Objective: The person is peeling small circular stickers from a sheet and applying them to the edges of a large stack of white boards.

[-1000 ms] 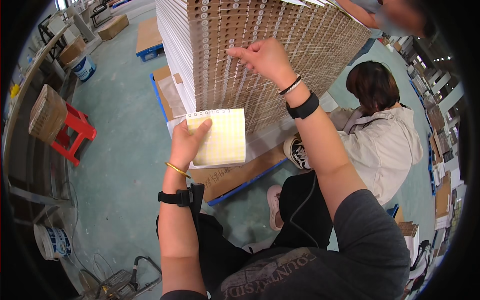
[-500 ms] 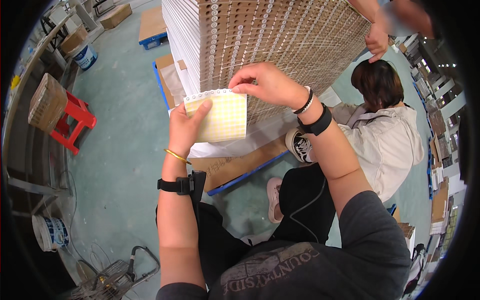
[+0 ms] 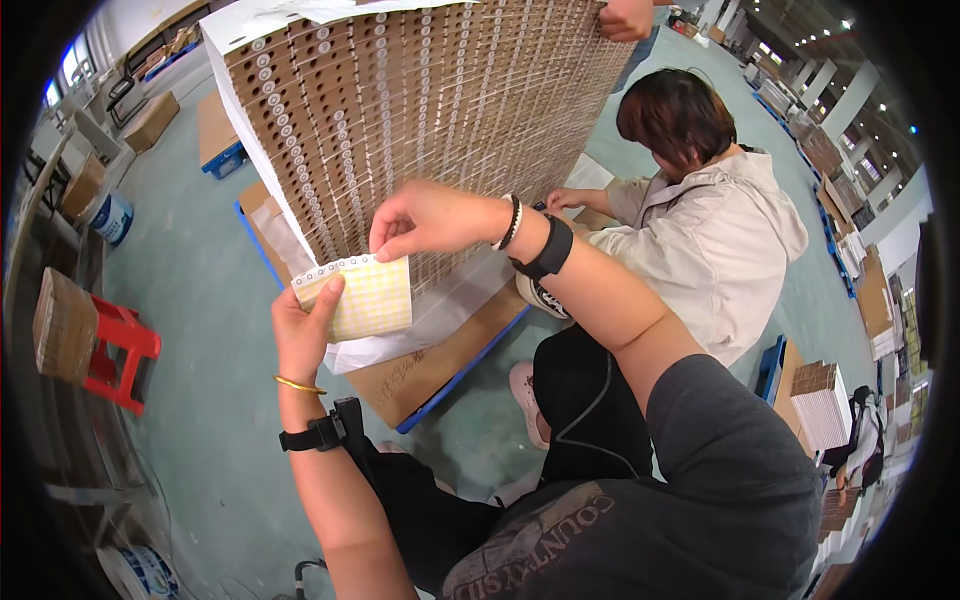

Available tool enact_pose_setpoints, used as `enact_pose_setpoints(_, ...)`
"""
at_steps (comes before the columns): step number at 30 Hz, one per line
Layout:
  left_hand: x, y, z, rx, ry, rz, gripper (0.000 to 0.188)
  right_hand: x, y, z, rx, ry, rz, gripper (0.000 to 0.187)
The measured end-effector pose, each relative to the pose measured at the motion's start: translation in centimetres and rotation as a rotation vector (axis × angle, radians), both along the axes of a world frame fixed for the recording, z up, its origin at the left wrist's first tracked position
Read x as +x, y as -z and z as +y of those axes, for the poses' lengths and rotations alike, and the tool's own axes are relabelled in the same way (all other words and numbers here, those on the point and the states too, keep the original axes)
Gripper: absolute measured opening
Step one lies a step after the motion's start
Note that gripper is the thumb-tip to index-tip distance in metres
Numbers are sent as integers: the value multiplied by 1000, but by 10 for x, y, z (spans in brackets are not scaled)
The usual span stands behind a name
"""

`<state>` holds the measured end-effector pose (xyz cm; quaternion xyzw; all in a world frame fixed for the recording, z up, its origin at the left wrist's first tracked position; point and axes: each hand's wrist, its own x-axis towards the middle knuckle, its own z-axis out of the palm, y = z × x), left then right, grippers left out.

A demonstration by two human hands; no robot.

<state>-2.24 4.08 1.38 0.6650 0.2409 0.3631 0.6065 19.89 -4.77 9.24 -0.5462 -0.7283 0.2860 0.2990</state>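
In the head view, the left hand grips the yellow sticker sheet just in front of the tall cardboard stack, while the right hand pinches its top edge, probably peeling one sticker, which needs a gentle, precise pull.

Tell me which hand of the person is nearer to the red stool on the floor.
Left. The left hand holds the yellow label sheet on the side toward the red stool. The right hand pinches the sheet's top edge, higher and farther from the stool.
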Motion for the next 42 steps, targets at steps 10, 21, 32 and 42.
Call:
enact_pose_setpoints(10, 3, 1, 1, 50, -3, 52, 26, -3, 21, -7, -46, 58, 122, 9)
enact_pose_setpoints(21, 2, 3, 6, 13, 31, 65, 26, -14, 45, -11, 153, 210, 12, 15)
enact_pose_setpoints(32, -5, 2, 8, -74, 30, 124, 25, -29, 56, -17, 380, 245, -195, 12)
enact_pose_setpoints(42, -7, -4, 5, -107, -7, 161, 26, -28, 52, -11, 407, 183, -226, 12)
